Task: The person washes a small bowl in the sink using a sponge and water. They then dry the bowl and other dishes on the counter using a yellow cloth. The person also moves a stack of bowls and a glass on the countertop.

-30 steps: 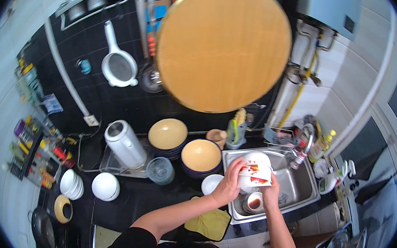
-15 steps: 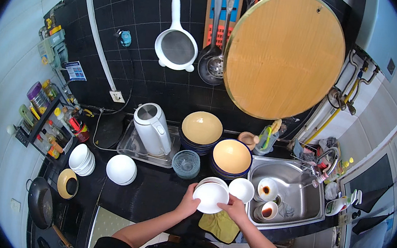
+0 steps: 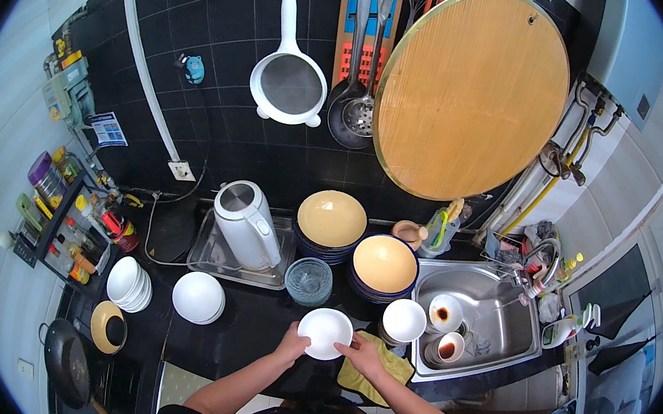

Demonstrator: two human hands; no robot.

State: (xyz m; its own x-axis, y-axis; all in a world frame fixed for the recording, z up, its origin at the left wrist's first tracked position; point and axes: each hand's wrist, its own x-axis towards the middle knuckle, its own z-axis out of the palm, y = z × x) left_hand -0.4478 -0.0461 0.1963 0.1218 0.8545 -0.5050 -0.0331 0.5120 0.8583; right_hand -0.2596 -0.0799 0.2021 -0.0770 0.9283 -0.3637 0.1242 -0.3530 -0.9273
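Observation:
Between both hands is a white bowl (image 3: 325,332), low over the front of the black counter. My left hand (image 3: 293,342) grips its left rim, and my right hand (image 3: 363,355) has hold of the right rim. Whether other dishes sit beneath it cannot be seen. A yellow-green cloth (image 3: 383,373) lies at the counter's front edge, partly under my right hand. Just right of the hands stands another white bowl (image 3: 404,320) on top of a stack beside the sink. Glass bowls (image 3: 309,281) are nested behind the held bowl.
The steel sink (image 3: 521,349) on the right holds stained white bowls (image 3: 445,348). Yellow bowls with blue outsides (image 3: 385,263) are stacked at the back, near a white kettle (image 3: 247,227) on a tray. White bowls (image 3: 198,297) and a frying pan (image 3: 67,361) stand left.
My hands have moved slightly left with the white bowl. Other white rims showed behind it before; they no longer show there. The view has shifted a little.

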